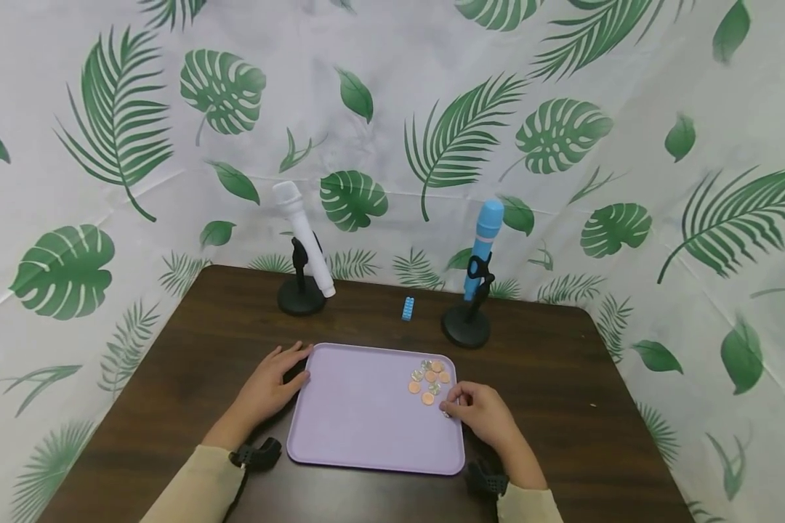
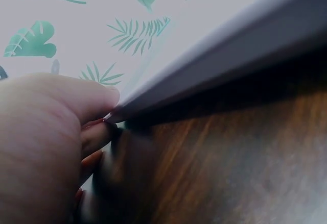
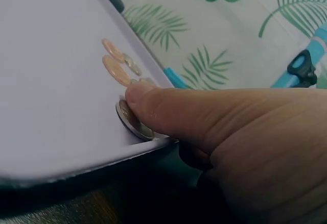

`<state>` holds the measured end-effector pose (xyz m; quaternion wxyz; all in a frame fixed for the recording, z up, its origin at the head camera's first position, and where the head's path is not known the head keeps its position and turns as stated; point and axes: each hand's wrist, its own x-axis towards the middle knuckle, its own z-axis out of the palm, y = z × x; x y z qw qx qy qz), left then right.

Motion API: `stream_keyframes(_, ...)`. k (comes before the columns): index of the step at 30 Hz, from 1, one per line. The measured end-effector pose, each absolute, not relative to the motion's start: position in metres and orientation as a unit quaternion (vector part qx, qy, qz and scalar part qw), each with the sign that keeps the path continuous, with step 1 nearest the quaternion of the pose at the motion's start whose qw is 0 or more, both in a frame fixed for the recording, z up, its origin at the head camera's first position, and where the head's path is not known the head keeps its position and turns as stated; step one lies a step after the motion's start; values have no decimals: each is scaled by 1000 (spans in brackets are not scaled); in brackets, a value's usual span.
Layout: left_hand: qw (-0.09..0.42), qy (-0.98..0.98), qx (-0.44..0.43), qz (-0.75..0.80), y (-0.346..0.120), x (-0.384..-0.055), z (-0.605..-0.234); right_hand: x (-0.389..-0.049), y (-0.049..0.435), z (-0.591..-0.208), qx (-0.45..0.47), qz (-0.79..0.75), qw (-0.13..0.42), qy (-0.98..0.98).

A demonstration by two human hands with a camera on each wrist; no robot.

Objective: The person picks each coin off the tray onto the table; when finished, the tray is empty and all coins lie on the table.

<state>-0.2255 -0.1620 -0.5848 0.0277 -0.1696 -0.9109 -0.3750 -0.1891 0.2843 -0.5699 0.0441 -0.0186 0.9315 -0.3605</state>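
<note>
A lilac tray (image 1: 360,414) lies on the dark wooden table. My left hand (image 1: 268,388) rests at its left edge, fingers stretched toward the far left corner and thumb at the rim; the left wrist view shows the thumb (image 2: 99,96) against the tray's edge (image 2: 204,66). Over the tray's right side, my right hand (image 1: 487,414) pinches a silvery coin (image 3: 132,119), its thumb against the coin's face. Several copper-coloured coins (image 1: 428,399) and silvery coins (image 1: 417,375) lie loosely grouped near the far right corner, just beyond the right fingertips.
Behind the tray stand a white microphone (image 1: 307,232) and a blue microphone (image 1: 487,225), each on a black stand. A small blue studded block (image 1: 408,309) lies between them. A leaf-patterned cloth (image 1: 419,73) hangs behind the table (image 1: 556,378).
</note>
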Motion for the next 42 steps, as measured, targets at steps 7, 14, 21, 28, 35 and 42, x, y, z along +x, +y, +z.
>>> stream_keyframes(7,20,-911,-164,-377,-161,-224,-586,-182,283,-564,-51,-356,57,931)
stream_keyframes(14,19,-912,-157,-379,-165,-223,-586,-186,280,-569,-53,-341,48,937)
stream_keyframes(21,5,-913,-149,-380,-166,-221,-587,-187,293,-580,-54,-447,55,891)
stream_keyframes(28,6,-914,-154,-375,-164,-224,-585,-191,304,-581,-7,-567,-23,824)
stream_keyframes(35,14,-917,-158,-366,-166,-224,-584,-199,317,-583,45,-676,-146,721)
stream_keyframes(42,17,-914,-165,-371,-163,-226,-584,-212,334,-586,26,-742,-146,654)
